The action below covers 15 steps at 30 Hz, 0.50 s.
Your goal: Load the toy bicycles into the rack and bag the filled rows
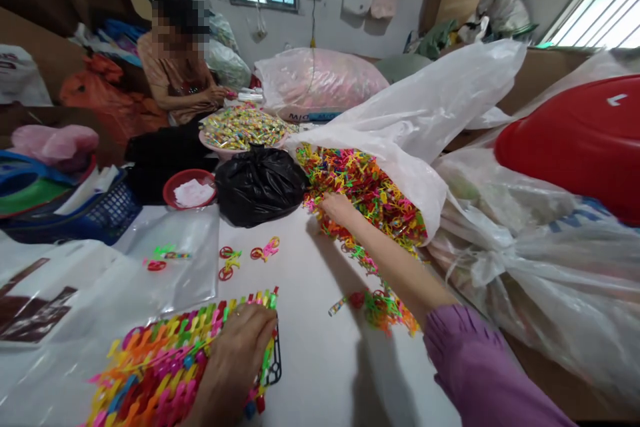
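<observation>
My left hand [240,343] lies over closely packed rows of bright plastic toy pieces [165,373], its fingers draped across their right end. A black frame [275,357] shows beside those fingers. Stretched far forward, my right hand [337,209] is at the near left edge of a heap of small colourful plastic pieces [360,177], which spills from a white plastic bag [415,180]. Its fingers are curled; whatever they grip is hidden. Between my hands, a few wheeled pieces [265,250] and a striped stick [338,307] lie on the white table [305,347].
A black bag [260,187] and a red bowl [190,189] with white contents stand ahead. Beyond them is a basin of wrapped sticks [245,128], near a seated person [180,73]. Full bags [540,280] crowd the right; a blue basket [107,210] stands left.
</observation>
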Motion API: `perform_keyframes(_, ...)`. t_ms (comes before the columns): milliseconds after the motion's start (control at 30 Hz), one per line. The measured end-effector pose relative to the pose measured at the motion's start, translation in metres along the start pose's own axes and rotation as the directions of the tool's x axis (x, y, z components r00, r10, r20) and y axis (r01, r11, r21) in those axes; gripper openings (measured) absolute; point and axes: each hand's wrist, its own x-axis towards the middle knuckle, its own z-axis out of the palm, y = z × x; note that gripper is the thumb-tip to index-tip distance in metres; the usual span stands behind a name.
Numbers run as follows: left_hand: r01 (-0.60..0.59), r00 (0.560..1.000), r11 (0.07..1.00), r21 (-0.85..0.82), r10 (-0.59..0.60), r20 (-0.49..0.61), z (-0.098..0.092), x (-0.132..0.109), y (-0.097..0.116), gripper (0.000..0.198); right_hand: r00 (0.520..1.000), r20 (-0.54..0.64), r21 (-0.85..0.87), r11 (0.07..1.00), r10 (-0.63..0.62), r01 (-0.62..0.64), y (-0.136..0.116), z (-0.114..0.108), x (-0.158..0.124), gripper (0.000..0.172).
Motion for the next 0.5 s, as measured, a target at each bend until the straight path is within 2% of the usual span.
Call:
perform_keyframes(100,0.019,0.999,1.000,-0.003,-0.019,-0.027,0.004,-0.009,0.006,0.015,0.994,0.080,-0.017,0.997,-0.076,0.077,0.006,0.004,0.019,0.020)
perform_keyframes(233,0.045,0.997,0.999,0.020,-0.044,-0.064,0.007,-0.015,0.017,0.017,0.984,0.074,-0.029,0.986,-0.164,0.166,0.003,0.003,0.010,0.022)
perform_keyframes(367,0.067,0.998,0.997,0.028,-0.067,-0.015,0.000,-0.007,0.022,0.020,0.961,-0.053,0.016,0.962,-0.271,0.272,-0.032,0.010,-0.033,0.023)
perform_keyframes(433,0.094,0.995,0.995,0.032,-0.095,0.037,-0.005,-0.002,0.021,0.020,0.942,-0.070,0.099,0.938,-0.327,0.333,-0.058,0.024,-0.066,0.019)
perform_keyframes(500,0.122,0.989,0.992,0.036,-0.124,0.080,-0.009,0.001,0.019,0.020,0.941,-0.056,0.196,0.920,-0.335,0.339,-0.079,0.038,-0.098,0.017)
